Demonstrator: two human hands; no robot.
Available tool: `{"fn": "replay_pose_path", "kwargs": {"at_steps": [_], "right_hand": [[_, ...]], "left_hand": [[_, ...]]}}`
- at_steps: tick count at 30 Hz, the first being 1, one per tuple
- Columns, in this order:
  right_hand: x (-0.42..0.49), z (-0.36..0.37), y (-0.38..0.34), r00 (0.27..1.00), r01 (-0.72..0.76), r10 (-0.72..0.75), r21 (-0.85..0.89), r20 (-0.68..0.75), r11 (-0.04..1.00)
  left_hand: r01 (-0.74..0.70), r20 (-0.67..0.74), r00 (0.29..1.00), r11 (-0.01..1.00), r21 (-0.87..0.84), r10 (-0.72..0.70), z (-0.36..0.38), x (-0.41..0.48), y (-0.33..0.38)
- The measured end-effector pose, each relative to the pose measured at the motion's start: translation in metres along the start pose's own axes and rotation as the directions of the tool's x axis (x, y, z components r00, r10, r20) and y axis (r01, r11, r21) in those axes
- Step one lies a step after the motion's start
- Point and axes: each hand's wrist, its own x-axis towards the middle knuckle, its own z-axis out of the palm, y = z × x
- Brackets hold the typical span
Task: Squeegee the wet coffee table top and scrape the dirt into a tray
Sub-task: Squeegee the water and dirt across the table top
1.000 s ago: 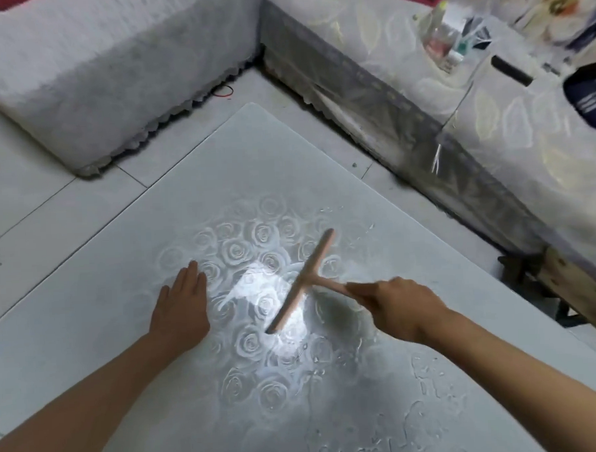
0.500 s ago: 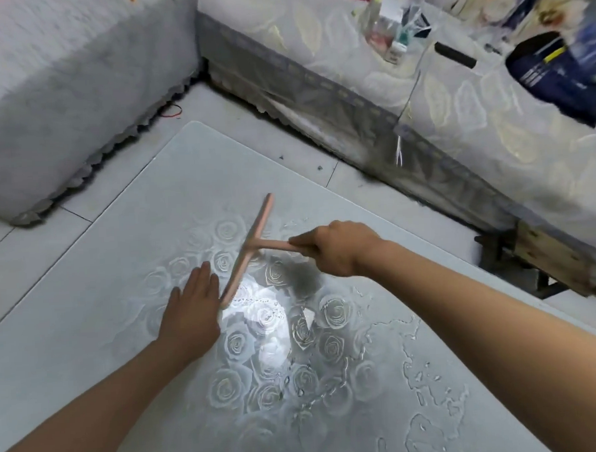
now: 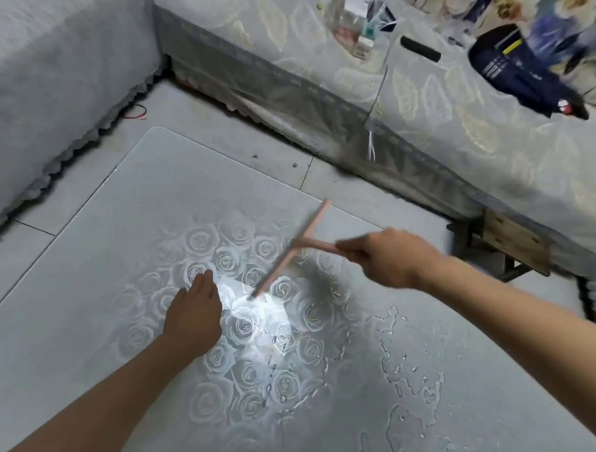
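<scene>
- Here, the right hand [image 3: 387, 259] has its fingers curled around the handle of the pink squeegee [image 3: 291, 250], at about 3 o'clock from the middle of the coffee table top [image 3: 86, 269]. A closed grip like this probably lets the person press the blade down while dragging it.
- The blade lies on a slant, with one end toward 1 o'clock and the other toward 7 o'clock. The lower end seems to touch the surface near the bright reflection. Whether the whole edge is down I cannot tell, because the tool is blurred.
- The left hand [image 3: 194, 315] lies flat on the table with straight fingers close together, just beside the lower end of the blade, on its 8 o'clock side. I judge that it supports the body during the reach.
- Water [image 3: 398, 375] stands in puddles and drops from 4 to 6 o'clock, so this part looks not yet wiped.
- No tray is in view, and the scraping into it is not yet done.
- A covered sofa [image 3: 439, 134] runs from 12 to 3 o'clock, apart from the table.
</scene>
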Motion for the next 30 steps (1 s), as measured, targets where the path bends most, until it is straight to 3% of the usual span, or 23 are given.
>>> {"fn": "replay_pose_path", "kwargs": {"at_steps": [6, 12, 17, 19, 23, 27, 30], "right_hand": [[0.055, 0.007, -0.021, 0.998, -0.062, 0.060, 0.125, 0.020, 0.990], [-0.030, 0.071, 0.024, 0.971, -0.235, 0.214, 0.265, 0.107, 0.935], [-0.091, 0.081, 0.033, 0.906, -0.381, 0.330, 0.170, 0.265, 0.909], [-0.086, 0.064, 0.031, 0.917, -0.358, 0.318, 0.145, 0.242, 0.922], [-0.030, 0.030, 0.026, 0.958, -0.288, 0.281, 0.243, 0.064, 0.926], [0.011, 0.031, 0.021, 0.943, -0.328, 0.323, 0.362, 0.076, 0.873], [-0.016, 0.063, 0.020, 0.934, -0.354, 0.346, 0.368, 0.090, 0.860]], "left_hand": [[0.008, 0.058, 0.998, 0.984, 0.176, -0.018, -0.004, -0.001, 0.006], [0.019, 0.055, 0.998, 0.977, 0.213, -0.032, -0.001, -0.002, 0.008], [0.035, 0.066, 0.997, 0.981, 0.191, -0.049, 0.000, -0.001, 0.012], [0.053, 0.059, 0.996, 0.984, 0.168, -0.063, 0.001, 0.001, 0.013], [0.060, 0.042, 0.997, 0.986, 0.152, -0.067, 0.002, 0.004, 0.014], [0.061, 0.048, 0.996, 0.985, 0.161, -0.070, 0.002, 0.004, 0.013], [0.054, 0.053, 0.996, 0.983, 0.174, -0.064, 0.003, 0.003, 0.012]]}}
